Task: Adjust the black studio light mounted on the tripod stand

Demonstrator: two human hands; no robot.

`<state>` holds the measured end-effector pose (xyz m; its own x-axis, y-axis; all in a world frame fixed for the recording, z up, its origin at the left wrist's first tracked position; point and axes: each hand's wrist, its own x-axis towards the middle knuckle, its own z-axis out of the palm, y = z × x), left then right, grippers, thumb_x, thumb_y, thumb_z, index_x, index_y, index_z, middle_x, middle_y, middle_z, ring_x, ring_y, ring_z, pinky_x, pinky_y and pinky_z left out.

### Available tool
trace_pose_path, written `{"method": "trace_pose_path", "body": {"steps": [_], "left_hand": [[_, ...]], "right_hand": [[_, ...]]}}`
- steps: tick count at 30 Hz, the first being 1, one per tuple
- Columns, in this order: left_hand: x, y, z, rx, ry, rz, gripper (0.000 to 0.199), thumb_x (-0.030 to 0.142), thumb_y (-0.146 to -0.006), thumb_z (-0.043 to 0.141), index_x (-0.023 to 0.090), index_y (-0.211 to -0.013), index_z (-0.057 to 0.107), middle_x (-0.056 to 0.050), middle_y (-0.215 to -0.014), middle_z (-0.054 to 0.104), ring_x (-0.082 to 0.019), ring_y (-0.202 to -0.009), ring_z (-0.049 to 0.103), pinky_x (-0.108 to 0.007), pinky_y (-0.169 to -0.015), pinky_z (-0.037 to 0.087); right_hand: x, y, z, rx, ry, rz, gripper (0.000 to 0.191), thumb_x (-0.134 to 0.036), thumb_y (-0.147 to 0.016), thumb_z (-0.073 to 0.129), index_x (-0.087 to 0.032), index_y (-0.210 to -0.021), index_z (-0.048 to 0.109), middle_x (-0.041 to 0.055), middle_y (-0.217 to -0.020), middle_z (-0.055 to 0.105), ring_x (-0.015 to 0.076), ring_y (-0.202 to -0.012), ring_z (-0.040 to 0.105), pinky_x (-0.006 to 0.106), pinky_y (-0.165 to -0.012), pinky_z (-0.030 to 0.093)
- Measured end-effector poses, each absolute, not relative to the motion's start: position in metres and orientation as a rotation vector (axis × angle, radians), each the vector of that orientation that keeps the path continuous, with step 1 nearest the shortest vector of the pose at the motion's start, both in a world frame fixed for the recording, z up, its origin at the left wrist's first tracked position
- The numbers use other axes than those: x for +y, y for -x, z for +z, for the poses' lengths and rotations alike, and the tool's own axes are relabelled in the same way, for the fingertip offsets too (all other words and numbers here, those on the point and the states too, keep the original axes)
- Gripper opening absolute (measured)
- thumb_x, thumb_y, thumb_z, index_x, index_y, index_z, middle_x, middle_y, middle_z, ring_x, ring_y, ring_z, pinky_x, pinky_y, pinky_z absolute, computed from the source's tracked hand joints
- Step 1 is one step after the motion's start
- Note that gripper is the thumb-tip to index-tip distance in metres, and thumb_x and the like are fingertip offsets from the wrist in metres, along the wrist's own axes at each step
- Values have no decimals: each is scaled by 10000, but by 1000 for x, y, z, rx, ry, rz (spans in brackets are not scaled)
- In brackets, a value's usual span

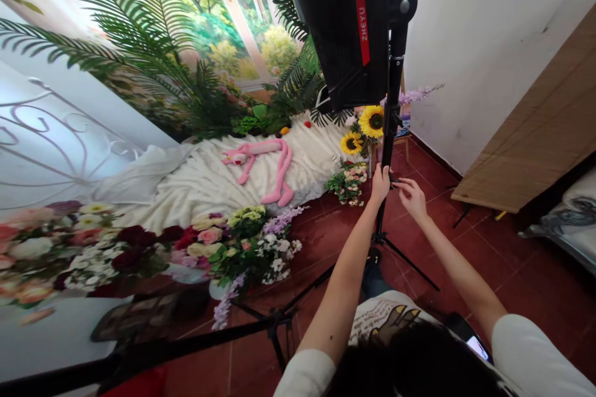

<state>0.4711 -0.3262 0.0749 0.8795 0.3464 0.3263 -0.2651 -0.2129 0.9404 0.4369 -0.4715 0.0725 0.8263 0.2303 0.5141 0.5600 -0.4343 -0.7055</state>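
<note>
My left hand is wrapped around the black pole of a light stand, below its upper section. Just to the right, my right hand has its thumb and fingertips closed at a small black locking knob that sticks out from the pole. The fingers partly hide the knob. On top of the stand is a large black studio light with a red stripe, tilted on its bracket. The stand's spread legs rest on the red tiled floor.
A second black stand crosses the lower left. Left of me, a white draped cloth carries a pink plush toy. Artificial bouquets, sunflowers and palm leaves surround it. A brown board leans at the right.
</note>
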Motion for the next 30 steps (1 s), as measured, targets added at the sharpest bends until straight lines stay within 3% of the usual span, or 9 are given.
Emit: {"method": "trace_pose_path", "body": {"steps": [3, 5, 8, 13, 16, 20, 23, 30], "left_hand": [[-327, -472, 74, 49, -1672, 567, 475, 632, -989, 294, 212, -885, 492, -41, -850, 630, -142, -756, 600, -271, -789, 483], [-327, -473, 74, 42, -1658, 579, 464, 621, -992, 302, 211, -884, 490, -39, -836, 622, -144, -743, 593, -275, -784, 483], [-326, -473, 73, 50, -1661, 578, 452, 606, -995, 318, 210, -875, 499, -39, -838, 628, -144, -750, 598, -276, -792, 482], [-325, -473, 74, 68, -1689, 560, 439, 591, -999, 333, 208, -877, 510, -37, -844, 638, -136, -742, 599, -268, -782, 479], [-325, -474, 72, 53, -1685, 569, 444, 596, -998, 330, 209, -878, 510, -36, -838, 633, -141, -743, 599, -275, -788, 479], [-325, -475, 69, 44, -1677, 587, 441, 597, -996, 337, 211, -881, 516, -40, -829, 633, -153, -750, 605, -289, -804, 484], [-325, -475, 69, 38, -1681, 603, 422, 578, -1001, 343, 212, -881, 514, -45, -842, 638, -154, -769, 614, -290, -809, 489], [-326, -472, 76, 67, -1690, 595, 372, 524, -1010, 383, 197, -914, 533, -60, -844, 676, -152, -764, 645, -281, -781, 518]], "right_hand": [[-471, -436, 67, -600, 2064, -414, 311, -258, -888, 522, -253, -1057, 783, 89, -1371, 624, 198, -922, 702, 354, -787, 592], [-468, -437, 61, -582, 2038, -395, 281, -276, -875, 538, -235, -1005, 784, 98, -1417, 603, 226, -1008, 702, 396, -880, 585], [-460, -437, 52, -532, 1922, -354, 303, -342, -881, 541, -207, -1034, 764, 130, -1352, 650, 262, -1169, 657, 447, -1010, 532], [-449, -435, 48, -392, 1781, -317, 365, -465, -871, 551, -179, -979, 751, 159, -1186, 722, 272, -1178, 650, 455, -1068, 478], [-446, -435, 52, -293, 1752, -259, 430, -571, -817, 620, -169, -918, 735, 161, -1076, 745, 280, -1047, 689, 440, -978, 527], [-443, -441, 57, -126, 1699, -84, 576, -731, -770, 592, -167, -827, 692, 108, -803, 731, 264, -763, 691, 408, -730, 579], [-441, -447, 61, -106, 1621, -125, 604, -756, -750, 598, -172, -876, 686, 115, -899, 742, 259, -821, 696, 388, -724, 586], [-435, -453, 85, -223, 1576, -279, 490, -634, -764, 688, -193, -979, 667, 135, -1071, 723, 255, -1003, 688, 465, -974, 545]]}}
